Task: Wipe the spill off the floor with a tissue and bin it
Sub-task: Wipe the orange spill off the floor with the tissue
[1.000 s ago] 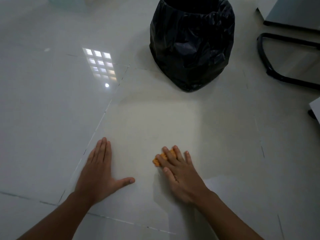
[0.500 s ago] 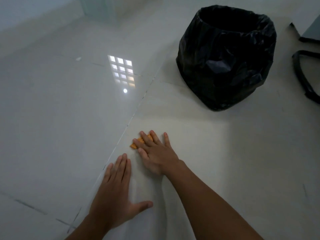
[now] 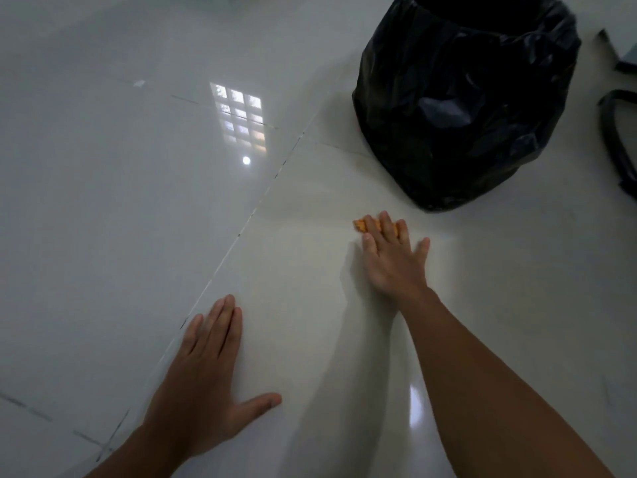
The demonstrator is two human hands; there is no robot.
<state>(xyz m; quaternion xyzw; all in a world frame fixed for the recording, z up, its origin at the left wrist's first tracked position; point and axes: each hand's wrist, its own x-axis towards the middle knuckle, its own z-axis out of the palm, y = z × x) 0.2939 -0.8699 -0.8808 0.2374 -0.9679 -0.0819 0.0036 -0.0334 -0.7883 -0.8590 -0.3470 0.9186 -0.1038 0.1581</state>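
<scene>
An orange-stained tissue [image 3: 360, 225] lies flat on the pale tiled floor [image 3: 310, 270]. My right hand [image 3: 394, 260] presses it down with straight fingers, and most of the tissue is hidden under them. My left hand [image 3: 206, 374] rests flat on the floor nearer to me, fingers straight and thumb spread. A bin lined with a black bag [image 3: 462, 98] stands just beyond the right hand, its mouth open at the top. No liquid shows on the floor around the tissue.
A black curved metal chair leg [image 3: 613, 139] and a dark furniture edge [image 3: 617, 53] sit at the far right. Tile joints run diagonally past my left hand. A window reflection [image 3: 239, 115] glares on the glossy floor at centre left.
My right hand has slid the tissue to the right and away from me, towards the bin. My left hand stays flat on the floor. The camera view has shifted.
</scene>
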